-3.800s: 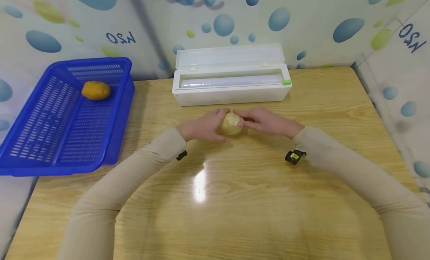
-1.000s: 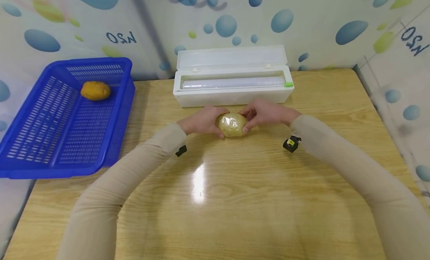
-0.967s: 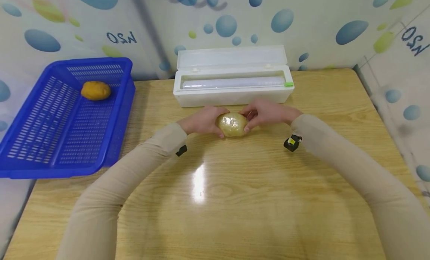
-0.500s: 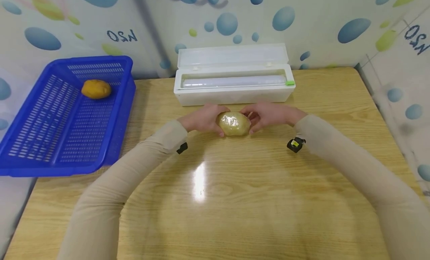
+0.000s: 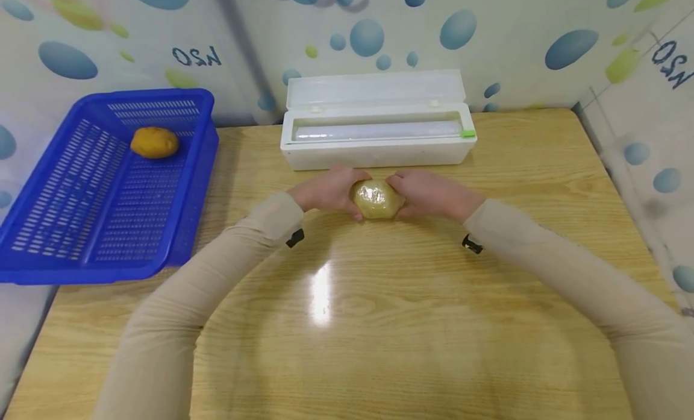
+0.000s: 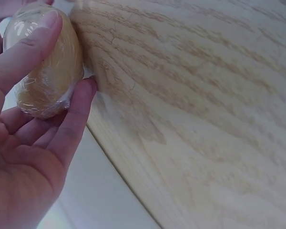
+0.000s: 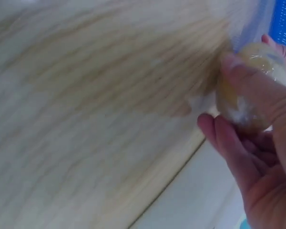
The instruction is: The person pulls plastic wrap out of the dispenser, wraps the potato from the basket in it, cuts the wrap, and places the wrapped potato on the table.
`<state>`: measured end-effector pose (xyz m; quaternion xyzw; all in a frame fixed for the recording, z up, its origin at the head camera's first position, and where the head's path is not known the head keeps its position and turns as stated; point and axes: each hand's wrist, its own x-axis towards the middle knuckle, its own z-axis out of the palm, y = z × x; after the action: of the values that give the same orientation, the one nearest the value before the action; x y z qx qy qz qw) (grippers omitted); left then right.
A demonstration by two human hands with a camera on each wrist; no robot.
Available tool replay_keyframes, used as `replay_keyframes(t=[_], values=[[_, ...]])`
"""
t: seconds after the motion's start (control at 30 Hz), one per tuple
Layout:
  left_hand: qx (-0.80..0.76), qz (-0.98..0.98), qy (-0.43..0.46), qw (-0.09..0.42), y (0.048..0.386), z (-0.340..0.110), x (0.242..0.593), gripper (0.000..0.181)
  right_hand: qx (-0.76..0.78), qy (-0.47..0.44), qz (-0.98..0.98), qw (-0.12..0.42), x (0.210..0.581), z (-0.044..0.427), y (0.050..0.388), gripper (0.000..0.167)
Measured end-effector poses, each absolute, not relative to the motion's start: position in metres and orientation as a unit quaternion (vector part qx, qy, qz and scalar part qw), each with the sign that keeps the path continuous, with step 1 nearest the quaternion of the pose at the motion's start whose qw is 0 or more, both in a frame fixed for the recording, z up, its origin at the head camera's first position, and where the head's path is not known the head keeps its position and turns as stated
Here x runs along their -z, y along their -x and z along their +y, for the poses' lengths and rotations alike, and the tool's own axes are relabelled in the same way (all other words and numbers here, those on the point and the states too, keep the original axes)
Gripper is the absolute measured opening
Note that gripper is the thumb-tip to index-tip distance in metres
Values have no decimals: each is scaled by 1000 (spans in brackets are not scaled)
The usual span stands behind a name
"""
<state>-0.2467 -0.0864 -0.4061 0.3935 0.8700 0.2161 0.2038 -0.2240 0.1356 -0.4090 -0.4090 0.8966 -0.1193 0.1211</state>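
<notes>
A pale yellow potato wrapped in shiny cling film lies between both hands near the back middle of the table. My left hand grips its left end; in the left wrist view the thumb lies along the potato and the fingers curl beneath. The right hand grips the other end, its thumb pressed on the film in the right wrist view, fingers curled under the potato. Just behind the hands stands a white cling film box with its lid raised and a roll inside.
At the left of the table stands a blue plastic basket. An orange-yellow, potato-shaped item lies in its far end. The wood-grain table stretches toward me, and a patterned wall rises behind it.
The right hand has closed in on the potato's right end after its fingers loosened half a second ago. Earlier the potato was turned between the hands. The left hand keeps its hold.
</notes>
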Motion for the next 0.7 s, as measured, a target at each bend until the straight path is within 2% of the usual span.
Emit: replay_keyframes(t=[0.13, 0.3, 0.43, 0.53, 0.7], values=[[-223, 870, -387, 207, 246, -85, 407, 70, 120, 401, 902, 104, 412, 134, 220, 55], [-225, 871, -379, 215, 244, -83, 406, 65, 106, 387, 911, 97, 412, 131, 216, 63], [-216, 875, -378, 212, 242, -81, 409, 63, 113, 377, 916, 80, 414, 129, 214, 59], [-191, 881, -385, 196, 240, -76, 415, 65, 126, 356, 922, 88, 415, 128, 213, 56], [-154, 896, -378, 174, 236, -69, 418, 70, 130, 338, 925, 117, 411, 128, 214, 59]])
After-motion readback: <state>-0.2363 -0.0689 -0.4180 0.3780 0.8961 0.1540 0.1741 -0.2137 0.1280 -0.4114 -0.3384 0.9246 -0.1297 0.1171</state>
